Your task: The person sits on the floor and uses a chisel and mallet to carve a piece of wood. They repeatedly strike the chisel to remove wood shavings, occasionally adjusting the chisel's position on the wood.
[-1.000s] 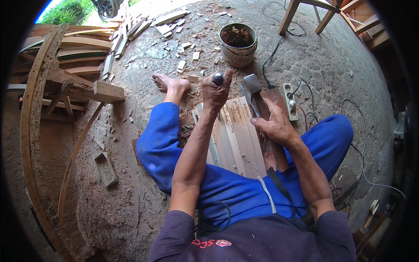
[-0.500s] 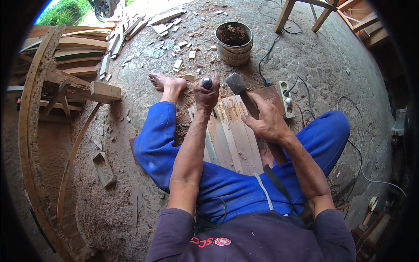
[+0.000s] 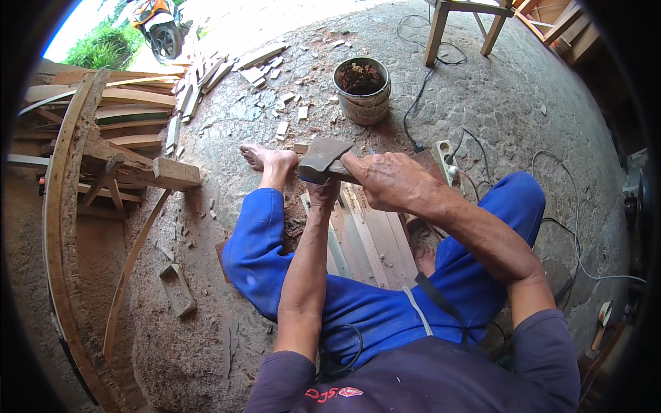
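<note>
My right hand (image 3: 385, 180) is wrapped round a hammer (image 3: 326, 154) with a blocky, dull metal head, held sideways over my left hand. My left hand (image 3: 321, 193) is closed on an upright tool handle, whose top is hidden by the hammer head. Beneath both hands, between my blue-trousered legs, lie pale wooden slats (image 3: 372, 244) with shavings on them. Just right of them is a white power strip (image 3: 449, 165) with plugs.
A grimy bucket (image 3: 361, 104) of shavings stands ahead amid scattered offcuts (image 3: 261, 65). A curved timber frame (image 3: 69, 199) runs along the left. A wooden chair (image 3: 434, 38), cables and a small wooden box (image 3: 177, 290) lie around me; a motorbike (image 3: 157, 31) stands outside.
My right hand has swung the hammer leftward, from beside my left hand to over it, covering the tool's top. The view has shifted slightly.
</note>
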`<state>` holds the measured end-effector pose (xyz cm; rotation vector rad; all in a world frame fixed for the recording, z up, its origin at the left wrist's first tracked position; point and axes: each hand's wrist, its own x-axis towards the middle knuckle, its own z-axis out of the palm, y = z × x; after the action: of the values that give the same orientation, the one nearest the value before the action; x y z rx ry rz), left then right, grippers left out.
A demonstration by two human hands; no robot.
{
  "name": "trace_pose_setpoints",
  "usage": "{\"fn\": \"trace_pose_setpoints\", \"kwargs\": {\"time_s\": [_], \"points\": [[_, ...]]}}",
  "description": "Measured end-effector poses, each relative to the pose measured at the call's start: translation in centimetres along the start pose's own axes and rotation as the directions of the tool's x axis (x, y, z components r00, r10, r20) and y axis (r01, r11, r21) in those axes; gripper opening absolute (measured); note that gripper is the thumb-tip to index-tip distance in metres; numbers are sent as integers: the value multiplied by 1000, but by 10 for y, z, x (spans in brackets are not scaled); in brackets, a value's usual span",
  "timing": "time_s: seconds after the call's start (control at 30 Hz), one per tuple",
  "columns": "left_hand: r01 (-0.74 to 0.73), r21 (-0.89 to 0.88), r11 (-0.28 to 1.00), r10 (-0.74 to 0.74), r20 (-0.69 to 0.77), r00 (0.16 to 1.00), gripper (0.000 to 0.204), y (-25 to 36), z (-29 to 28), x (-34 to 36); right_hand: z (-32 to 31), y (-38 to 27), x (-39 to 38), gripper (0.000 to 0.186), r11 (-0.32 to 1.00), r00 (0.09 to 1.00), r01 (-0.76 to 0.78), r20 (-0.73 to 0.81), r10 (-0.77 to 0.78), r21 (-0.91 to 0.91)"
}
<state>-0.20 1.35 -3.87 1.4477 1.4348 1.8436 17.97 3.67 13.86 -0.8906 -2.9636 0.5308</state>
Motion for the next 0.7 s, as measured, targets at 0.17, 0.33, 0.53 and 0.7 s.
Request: {"fn": "trace_pose_setpoints", "kwargs": {"time_s": [0.17, 0.33, 0.53, 0.7], "points": [[199, -64, 978, -187, 160, 969, 20, -5, -21, 5, -33, -33, -3, 40, 958, 917, 99, -399, 17, 268], [348, 21, 937, -347, 163, 924, 19, 6, -21, -3, 10, 1, 7, 32, 994, 997, -66, -27, 68, 82], [54, 303, 952, -108, 164, 980, 43, 47, -10, -20, 39, 13, -31, 43, 833, 955, -204, -83, 285, 513], [377, -80, 923, -379, -18, 925, 44, 7, -9, 45, 32, 16, -33, 56, 723, 932, -204, -95, 349, 660]]}}
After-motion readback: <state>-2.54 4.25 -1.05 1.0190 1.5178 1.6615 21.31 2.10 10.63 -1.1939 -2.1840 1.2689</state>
